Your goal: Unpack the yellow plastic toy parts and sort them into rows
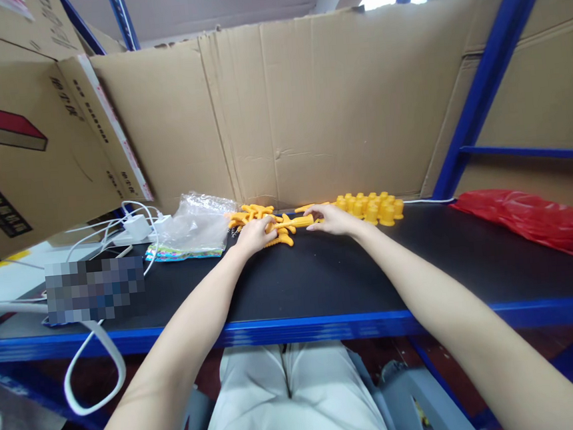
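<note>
A heap of curved yellow plastic pieces (252, 212) lies at the back of the black shelf top (322, 279). My left hand (254, 234) rests on this heap with its fingers curled over a piece. A longer yellow piece (298, 222) lies between my hands, and my right hand (334, 219) touches its right end, fingers partly stretched. To the right stands a cluster of short yellow peg-like parts (372, 207), upright and close together.
A clear plastic bag (194, 226) lies left of the heap on a colourful card. White chargers and cables (134, 228) sit at the far left. A red plastic bag (532, 220) lies at the right. Cardboard (317, 105) walls the back; blue rack posts (485, 77) stand at the right.
</note>
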`<action>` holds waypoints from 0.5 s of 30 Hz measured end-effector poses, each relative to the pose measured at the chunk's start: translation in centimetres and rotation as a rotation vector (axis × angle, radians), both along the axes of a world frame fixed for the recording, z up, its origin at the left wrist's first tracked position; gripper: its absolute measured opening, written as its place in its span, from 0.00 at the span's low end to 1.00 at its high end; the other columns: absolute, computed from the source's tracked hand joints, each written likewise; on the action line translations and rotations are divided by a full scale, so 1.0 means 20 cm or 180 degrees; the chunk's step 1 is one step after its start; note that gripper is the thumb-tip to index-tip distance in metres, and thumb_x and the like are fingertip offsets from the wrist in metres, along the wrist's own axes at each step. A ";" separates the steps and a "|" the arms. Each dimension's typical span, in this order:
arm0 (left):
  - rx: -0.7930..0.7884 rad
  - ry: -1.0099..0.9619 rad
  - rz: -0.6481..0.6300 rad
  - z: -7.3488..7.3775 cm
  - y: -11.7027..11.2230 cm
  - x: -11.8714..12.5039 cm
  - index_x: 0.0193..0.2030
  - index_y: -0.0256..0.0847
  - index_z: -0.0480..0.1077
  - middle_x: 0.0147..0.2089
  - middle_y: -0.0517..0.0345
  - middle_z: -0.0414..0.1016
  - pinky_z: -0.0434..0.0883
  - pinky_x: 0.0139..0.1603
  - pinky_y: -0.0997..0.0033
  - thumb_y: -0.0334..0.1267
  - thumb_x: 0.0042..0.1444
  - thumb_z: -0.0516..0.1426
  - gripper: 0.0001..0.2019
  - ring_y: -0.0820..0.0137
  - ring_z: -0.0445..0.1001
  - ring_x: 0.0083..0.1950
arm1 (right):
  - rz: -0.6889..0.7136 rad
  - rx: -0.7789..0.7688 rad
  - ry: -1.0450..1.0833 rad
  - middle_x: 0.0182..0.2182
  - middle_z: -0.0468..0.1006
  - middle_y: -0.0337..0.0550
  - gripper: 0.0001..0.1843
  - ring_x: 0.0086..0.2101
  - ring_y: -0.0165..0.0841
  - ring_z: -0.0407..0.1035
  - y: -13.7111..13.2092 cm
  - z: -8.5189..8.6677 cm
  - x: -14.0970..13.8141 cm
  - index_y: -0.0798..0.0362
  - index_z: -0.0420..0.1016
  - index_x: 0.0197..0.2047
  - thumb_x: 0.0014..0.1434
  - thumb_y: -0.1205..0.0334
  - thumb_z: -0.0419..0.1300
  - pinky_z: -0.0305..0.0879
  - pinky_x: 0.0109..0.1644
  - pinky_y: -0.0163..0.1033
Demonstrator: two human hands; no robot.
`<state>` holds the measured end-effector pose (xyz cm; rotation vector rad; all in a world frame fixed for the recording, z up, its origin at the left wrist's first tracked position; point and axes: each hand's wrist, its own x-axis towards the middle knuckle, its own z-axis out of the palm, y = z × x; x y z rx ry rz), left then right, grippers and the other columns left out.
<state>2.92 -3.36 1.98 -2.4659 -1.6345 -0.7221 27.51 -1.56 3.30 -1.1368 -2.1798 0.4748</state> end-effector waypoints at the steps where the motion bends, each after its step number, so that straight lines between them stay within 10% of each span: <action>1: -0.0016 -0.0008 0.0021 0.00 0.00 0.00 0.52 0.43 0.70 0.42 0.54 0.77 0.69 0.45 0.67 0.42 0.55 0.53 0.18 0.64 0.74 0.43 | 0.0028 0.0011 0.0033 0.35 0.76 0.43 0.19 0.37 0.33 0.71 0.00 0.00 0.00 0.56 0.72 0.44 0.48 0.65 0.65 0.66 0.49 0.45; 15: 0.0093 0.0071 0.0088 0.00 -0.01 0.02 0.53 0.43 0.69 0.46 0.53 0.77 0.68 0.48 0.65 0.42 0.55 0.53 0.19 0.62 0.74 0.47 | 0.0069 -0.1248 0.0712 0.39 0.78 0.49 0.18 0.36 0.32 0.75 -0.01 0.00 0.00 0.56 0.64 0.52 0.60 0.61 0.58 0.72 0.44 0.42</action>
